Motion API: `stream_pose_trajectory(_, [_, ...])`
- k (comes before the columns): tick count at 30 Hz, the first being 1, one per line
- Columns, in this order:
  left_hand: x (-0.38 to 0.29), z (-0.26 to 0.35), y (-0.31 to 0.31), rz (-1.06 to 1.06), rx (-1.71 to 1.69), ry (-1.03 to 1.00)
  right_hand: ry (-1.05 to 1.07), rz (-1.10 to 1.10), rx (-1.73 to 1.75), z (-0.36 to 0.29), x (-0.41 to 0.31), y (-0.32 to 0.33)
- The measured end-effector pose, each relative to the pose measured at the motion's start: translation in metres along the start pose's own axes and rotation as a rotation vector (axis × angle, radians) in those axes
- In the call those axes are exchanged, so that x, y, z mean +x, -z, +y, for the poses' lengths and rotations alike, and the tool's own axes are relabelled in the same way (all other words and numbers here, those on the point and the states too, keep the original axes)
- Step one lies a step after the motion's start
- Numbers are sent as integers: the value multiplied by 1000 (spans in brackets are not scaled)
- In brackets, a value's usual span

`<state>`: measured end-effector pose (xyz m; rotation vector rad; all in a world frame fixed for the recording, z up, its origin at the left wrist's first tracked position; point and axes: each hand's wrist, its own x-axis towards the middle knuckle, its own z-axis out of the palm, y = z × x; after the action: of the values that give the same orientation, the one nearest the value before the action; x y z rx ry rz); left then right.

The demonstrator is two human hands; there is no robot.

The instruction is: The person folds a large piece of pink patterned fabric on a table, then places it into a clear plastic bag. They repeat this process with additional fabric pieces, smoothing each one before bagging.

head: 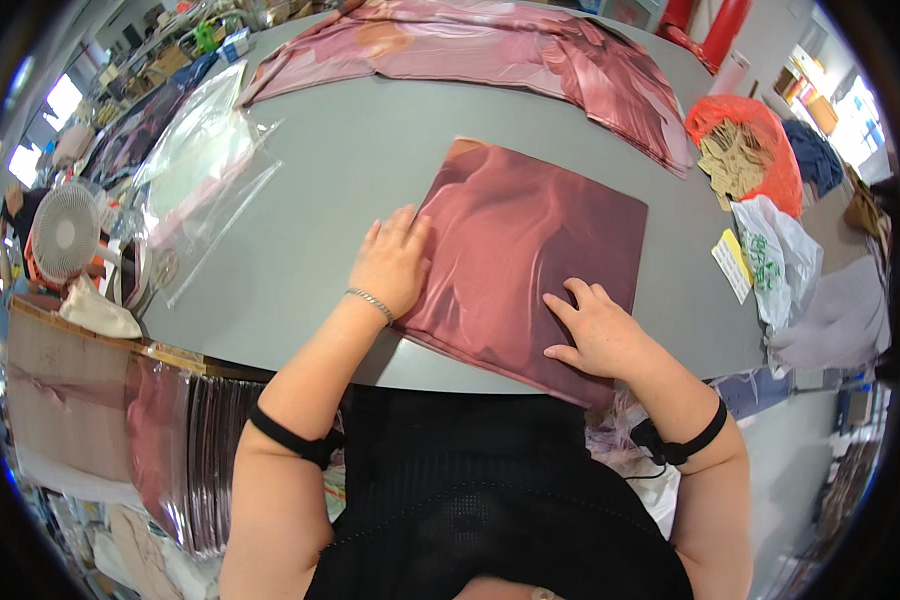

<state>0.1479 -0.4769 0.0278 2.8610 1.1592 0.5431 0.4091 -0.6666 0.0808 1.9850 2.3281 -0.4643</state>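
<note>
A folded piece of printed fabric (495, 240) in dusky red and purple lies on the grey table (322, 165), turned at an angle, with its lower corner past the near table edge. My left hand (395, 259) rests flat along its left edge, a chain bracelet on the wrist. On the lower right of the fabric lies my right hand (592, 326), fingers spread and palm down. Neither hand grasps anything. Farther back, a larger pink floral printed cloth (457, 49) is spread across the far side of the table.
Clear plastic bags (202, 165) lie on the table's left. A white fan (67, 232) stands beyond them. At right are a red plastic bag (780, 157) of paper tags, a white plastic bag (772, 255) and a yellow-and-white card (733, 266). Packed fabric packages (210, 450) stand below left.
</note>
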Motion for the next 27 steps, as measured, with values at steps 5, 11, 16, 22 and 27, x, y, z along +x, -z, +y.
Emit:
stream_pose_trajectory(5, [-22, -16, 29, -265, -345, 488, -64, 171, 130, 0, 11, 9])
stream_pose_trajectory(11, [-34, -4, 33, 38, -401, 345, -60, 230, 128, 12, 0, -7])
stream_pose_trajectory(16, [-38, -9, 36, -147, -595, 491, -21, 324, 80, -8, -6, 8])
stream_pose_trajectory(22, [-39, -18, 31, -245, -720, 496, 81, 261, 0, -47, -53, -17])
stream_pose_trajectory(27, [-42, -20, 22, -213, -612, 529, 80, 506, -106, -26, -77, -49])
